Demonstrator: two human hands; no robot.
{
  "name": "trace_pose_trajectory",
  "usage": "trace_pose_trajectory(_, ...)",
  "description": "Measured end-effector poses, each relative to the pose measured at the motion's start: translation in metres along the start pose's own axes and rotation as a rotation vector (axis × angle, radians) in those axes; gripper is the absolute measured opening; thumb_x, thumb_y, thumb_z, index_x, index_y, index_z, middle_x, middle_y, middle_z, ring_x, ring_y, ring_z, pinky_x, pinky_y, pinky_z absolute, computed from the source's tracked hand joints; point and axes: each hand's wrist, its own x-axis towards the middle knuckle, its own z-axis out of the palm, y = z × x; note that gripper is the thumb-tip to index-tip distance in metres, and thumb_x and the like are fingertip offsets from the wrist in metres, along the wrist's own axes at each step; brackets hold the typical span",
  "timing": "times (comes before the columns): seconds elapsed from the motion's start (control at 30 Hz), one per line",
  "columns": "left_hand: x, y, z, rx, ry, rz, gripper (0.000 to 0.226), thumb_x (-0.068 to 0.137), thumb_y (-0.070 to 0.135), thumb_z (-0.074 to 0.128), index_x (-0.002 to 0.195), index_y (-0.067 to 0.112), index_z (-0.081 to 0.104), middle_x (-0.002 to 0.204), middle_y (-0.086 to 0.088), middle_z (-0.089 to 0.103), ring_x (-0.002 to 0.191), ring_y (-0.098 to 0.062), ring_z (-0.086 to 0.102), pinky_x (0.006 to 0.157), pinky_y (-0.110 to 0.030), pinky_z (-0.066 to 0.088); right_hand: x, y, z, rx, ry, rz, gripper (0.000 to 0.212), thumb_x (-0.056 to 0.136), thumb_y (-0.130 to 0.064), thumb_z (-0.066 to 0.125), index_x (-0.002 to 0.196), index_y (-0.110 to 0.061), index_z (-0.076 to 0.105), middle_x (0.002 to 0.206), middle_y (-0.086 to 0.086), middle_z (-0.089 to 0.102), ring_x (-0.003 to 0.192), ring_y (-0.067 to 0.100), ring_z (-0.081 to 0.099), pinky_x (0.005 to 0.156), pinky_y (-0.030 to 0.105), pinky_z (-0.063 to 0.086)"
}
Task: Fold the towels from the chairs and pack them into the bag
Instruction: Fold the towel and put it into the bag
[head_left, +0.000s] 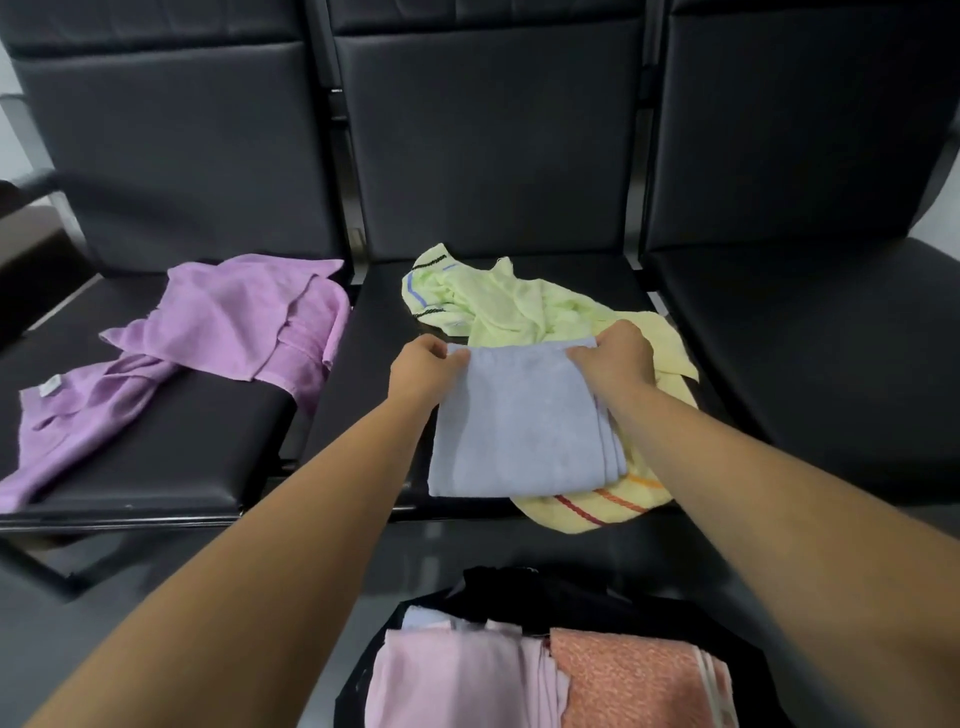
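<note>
A dark, glossy floor (171, 582) fills the lower part of the view and carries faint reflections. Beyond the floor, at the far left, sits a blurred brown block (31, 234). Above it is a strip of pale wall (11, 150).

A folded pale-blue towel (519, 421) lies flat, its far corners gripped by the left hand (423, 371) and the right hand (615, 358). A crumpled green towel (483, 301) lies just beyond them, and a yellow striped towel (597, 512) under the right. The purple towels (234, 317) sprawl left of the left hand.
</note>
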Motion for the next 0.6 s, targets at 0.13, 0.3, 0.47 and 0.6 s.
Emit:
trace_pose_trajectory(0.13, -0.004, -0.002, 0.0, 0.083, -0.104, -0.115, 0.062, 0.089, 0.05, 0.067, 0.12, -0.003, 0.061, 0.086, -0.002, 0.057, 0.071, -0.016, 0.049, 0.059, -0.027, 0.037, -0.004, -0.007, -0.011, -0.006, -0.148, 0.163, 0.041, 0.091, -0.029, 0.07, 0.118, -0.002, 0.057, 0.094, 0.008, 0.058, 0.072, 0.023, 0.054, 0.054, 0.029, 0.039)
trace_pose_trajectory(0.3, -0.014, -0.001, -0.005, 0.14, -0.196, -0.139, 0.061, 0.09, 0.044, 0.071, 0.13, 0.003, 0.052, 0.115, -0.003, 0.057, 0.097, -0.022, 0.054, 0.077, -0.03, 0.042, -0.013, -0.018, -0.026, -0.065, -0.369, 0.228, 0.047, 0.091, -0.038, 0.074, 0.117, -0.006, 0.052, 0.094, 0.01, 0.058, 0.079, 0.024, 0.057, 0.064, 0.035, 0.048)
trace_pose_trajectory(0.47, -0.027, 0.0, -0.012, -0.071, -0.208, -0.018, 0.039, 0.092, 0.036, 0.071, 0.114, 0.005, 0.062, 0.114, -0.007, 0.067, 0.1, -0.025, 0.065, 0.078, -0.032, 0.054, -0.022, -0.011, -0.022, 0.207, -0.303, 0.164, 0.04, 0.088, -0.024, 0.077, 0.117, -0.002, 0.061, 0.111, 0.012, 0.065, 0.089, 0.024, 0.063, 0.071, 0.033, 0.051)
trace_pose_trajectory(0.6, -0.05, 0.003, -0.019, -0.297, -0.193, 0.109, 0.024, 0.095, 0.039, 0.066, 0.109, 0.022, 0.056, 0.116, -0.005, 0.067, 0.107, -0.027, 0.068, 0.095, -0.053, 0.056, -0.035, -0.007, -0.031, 0.456, -0.263, 0.029, 0.023, 0.088, -0.018, 0.073, 0.1, -0.001, 0.063, 0.105, 0.011, 0.071, 0.097, 0.028, 0.07, 0.08, 0.038, 0.057)
